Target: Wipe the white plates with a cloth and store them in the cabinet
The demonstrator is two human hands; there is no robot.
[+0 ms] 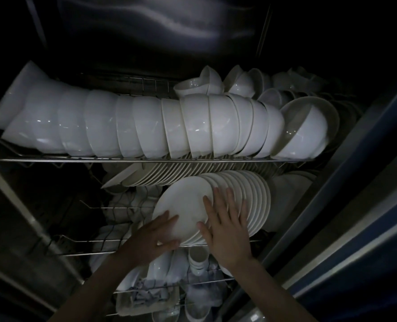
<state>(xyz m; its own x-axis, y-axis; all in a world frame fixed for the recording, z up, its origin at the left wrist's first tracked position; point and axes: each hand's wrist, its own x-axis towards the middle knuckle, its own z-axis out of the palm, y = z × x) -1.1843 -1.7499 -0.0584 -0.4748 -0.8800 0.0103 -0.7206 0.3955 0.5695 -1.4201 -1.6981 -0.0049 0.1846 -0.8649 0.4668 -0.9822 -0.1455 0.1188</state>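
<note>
Between L hand [153,238] fingers [169,218] & thumb: lower rim of front white plate [183,201], pinched. R hand [227,228] fingers [218,198] straight, spread, resting on plate row [255,201] just behind, all on edge in cabinet's wire rack [95,252]. Above fingers: bowls [146,126]. Below wrists: cloth [146,298].
</note>
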